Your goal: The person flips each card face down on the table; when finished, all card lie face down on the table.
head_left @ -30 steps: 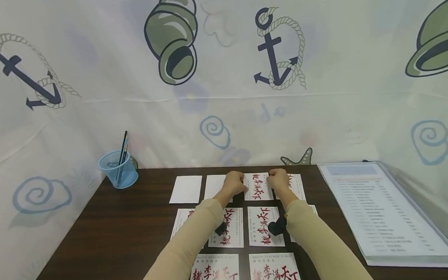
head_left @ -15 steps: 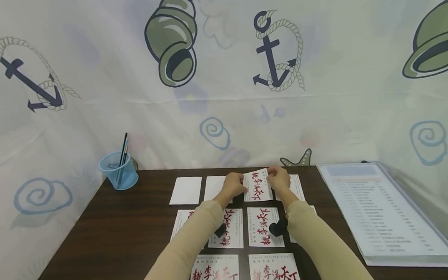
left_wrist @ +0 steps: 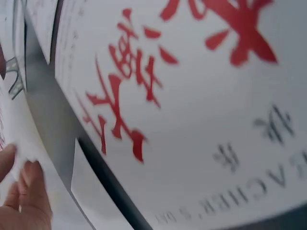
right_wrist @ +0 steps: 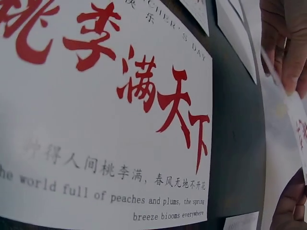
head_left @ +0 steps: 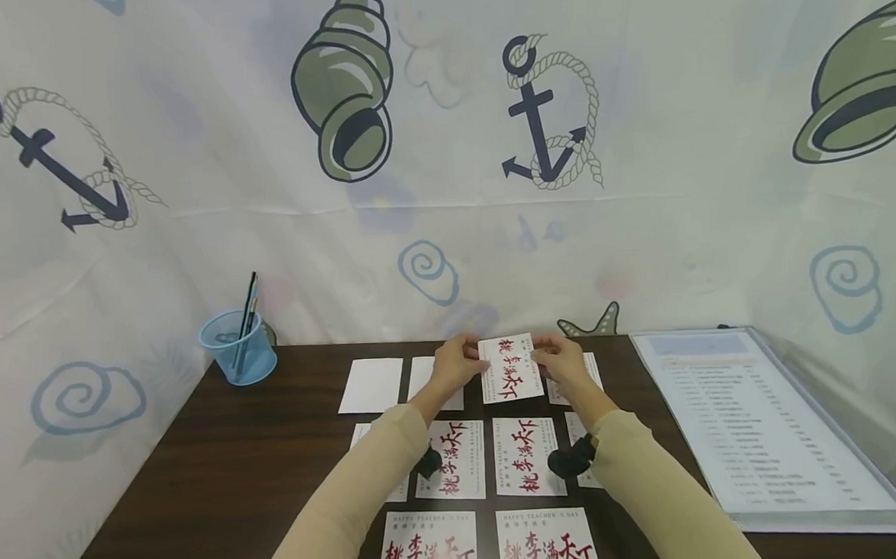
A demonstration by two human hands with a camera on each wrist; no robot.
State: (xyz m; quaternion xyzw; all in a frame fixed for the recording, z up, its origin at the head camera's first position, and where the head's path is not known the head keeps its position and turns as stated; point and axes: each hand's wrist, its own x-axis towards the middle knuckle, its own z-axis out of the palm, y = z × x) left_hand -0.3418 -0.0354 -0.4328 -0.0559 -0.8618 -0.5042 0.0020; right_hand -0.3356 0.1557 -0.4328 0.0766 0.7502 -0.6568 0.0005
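Far left on the dark table [head_left: 223, 456]: blue pen cup [head_left: 237, 347]. Two blank cards [head_left: 372, 384] lie face-down in far row. Left hand [head_left: 455, 364] pinches left edge of the red-lettered card [head_left: 509, 368], lifted off table at far centre; right hand [head_left: 560, 362] pinches its right edge. Printed cards [head_left: 525, 455] in rows nearer. Laminated sheet [head_left: 755, 424] at right.

Two blank cards [head_left: 371, 384], one blue pen cup [head_left: 238, 347], one laminated sheet [head_left: 762, 424].
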